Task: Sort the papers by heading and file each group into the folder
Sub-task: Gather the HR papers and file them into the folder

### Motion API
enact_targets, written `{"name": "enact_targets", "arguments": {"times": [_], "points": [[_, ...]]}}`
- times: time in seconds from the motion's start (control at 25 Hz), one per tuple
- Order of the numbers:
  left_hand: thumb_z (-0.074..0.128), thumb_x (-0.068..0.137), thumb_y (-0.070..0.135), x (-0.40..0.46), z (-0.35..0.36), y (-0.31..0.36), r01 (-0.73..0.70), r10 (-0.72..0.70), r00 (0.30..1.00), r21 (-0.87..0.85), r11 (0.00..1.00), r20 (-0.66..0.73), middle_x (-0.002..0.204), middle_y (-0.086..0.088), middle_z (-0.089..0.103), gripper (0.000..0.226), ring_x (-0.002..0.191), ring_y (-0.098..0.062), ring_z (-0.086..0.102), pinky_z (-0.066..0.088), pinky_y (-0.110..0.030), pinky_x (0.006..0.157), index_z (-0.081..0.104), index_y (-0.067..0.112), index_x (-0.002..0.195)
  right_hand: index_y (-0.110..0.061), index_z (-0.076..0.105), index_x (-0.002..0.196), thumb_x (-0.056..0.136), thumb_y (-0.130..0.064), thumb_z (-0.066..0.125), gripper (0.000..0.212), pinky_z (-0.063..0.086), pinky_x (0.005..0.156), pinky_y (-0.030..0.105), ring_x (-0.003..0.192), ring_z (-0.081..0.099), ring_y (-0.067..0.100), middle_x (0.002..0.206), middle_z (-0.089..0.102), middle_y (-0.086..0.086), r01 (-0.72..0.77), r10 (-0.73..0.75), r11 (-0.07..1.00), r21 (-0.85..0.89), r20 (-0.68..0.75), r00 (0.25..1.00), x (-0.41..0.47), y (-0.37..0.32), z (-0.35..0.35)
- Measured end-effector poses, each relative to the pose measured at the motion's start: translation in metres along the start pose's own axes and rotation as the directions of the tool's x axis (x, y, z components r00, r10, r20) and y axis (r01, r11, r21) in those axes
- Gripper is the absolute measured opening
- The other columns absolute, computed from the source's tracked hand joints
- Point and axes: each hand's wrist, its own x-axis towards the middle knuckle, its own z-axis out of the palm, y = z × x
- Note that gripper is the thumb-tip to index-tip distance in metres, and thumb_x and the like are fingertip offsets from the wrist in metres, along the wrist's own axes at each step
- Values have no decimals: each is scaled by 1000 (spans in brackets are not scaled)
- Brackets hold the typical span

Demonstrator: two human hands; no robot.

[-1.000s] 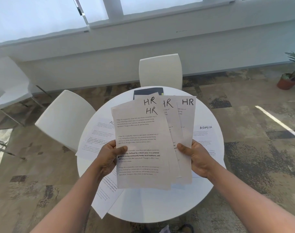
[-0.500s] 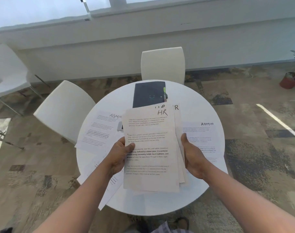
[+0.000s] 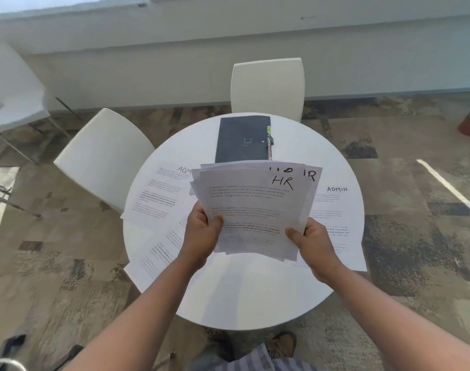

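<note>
Round white desk [image 3: 255, 295]: both hands, left hand [image 3: 201, 234] and right hand [image 3: 312, 245], closed on loose white HR-headed sheets [image 3: 255, 204]; closed dark rectangular folder [image 3: 242, 139] lies directly beyond, long axis pointing away, slightly nearer the left.

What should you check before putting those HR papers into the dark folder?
1. Both hands hold the HR stack: left hand, right hand. Ok.
2. Every visible heading in the stack reads HR. Cannot tell; those behind are partly hidden.
3. Sheet edges squared up. Not ok; they are fanned and uneven.
4. Folder open and ready. Not ok; it lies closed on the table.
5. ADMIN sheets kept apart from the stack. Ok; they lie on the table.
</note>
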Motion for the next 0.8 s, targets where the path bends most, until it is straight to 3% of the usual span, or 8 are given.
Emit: {"name": "enact_targets", "arguments": {"times": [0.12, 0.24, 0.4, 0.56, 0.68, 0.8], "points": [[51, 89, -10, -7, 1, -18, 31, -31, 999, -20, 999, -23, 111, -2, 71, 41, 104, -21, 67, 57, -37, 87, 60, 25, 108, -21, 72, 105, 95, 8, 57, 34, 59, 75, 23, 93, 74, 11, 101, 79, -7, -33, 32, 999, -18, -19, 999, -4, 11, 0], [49, 83, -6, -15, 2, -33, 48, -48, 999, 6, 999, 3, 104, 2, 65, 37, 94, -17, 59, 49, -33, 77, 59, 22, 105, -21, 71, 102, 92, 11, 54, 38, 56, 68, 20, 90, 69, 14, 96, 76, -6, -81, 78, 994, -74, -40, 996, -9, 23, 3], [45, 89, -13, -17, 3, -35, 69, -69, 998, 10, 998, -2, 104, -2, 65, 38, 94, -18, 59, 48, -30, 78, 60, 18, 103, -24, 76, 101, 94, 9, 52, 41, 59, 82, 37, 98, 71, 21, 96, 79, -7, -67, 67, 994, -89, -8, 998, -9, 29, 7], [43, 90, -16, -6, -6, -27, 91, -92, 995, -35, 995, -44, 104, -4, 70, 43, 96, -17, 64, 50, -29, 79, 61, 21, 104, -25, 76, 107, 97, 8, 51, 42, 59, 88, 30, 103, 72, 13, 106, 79, -9, 4, 1, 996, -93, 55, 998, -6, 22, 7], [43, 90, -15, -3, -11, -38, 149, -150, 987, 19, 989, 65, 113, -4, 75, 45, 108, -20, 68, 52, -28, 84, 64, 15, 115, -28, 74, 106, 97, 7, 50, 43, 59, 89, 29, 104, 71, 11, 102, 78, -14, -32, 50, 986, -161, 106, 993, -8, 28, 8], [40, 93, -14, -9, -10, -49, 191, -201, 967, 75, 979, 154, 114, 4, 77, 48, 110, -15, 70, 51, -22, 83, 66, 13, 123, -29, 74, 99, 98, 5, 49, 43, 58, 92, 46, 105, 70, 24, 99, 78, -5, -63, 83, 973, -223, 83, 993, -7, 37, 8]]}}
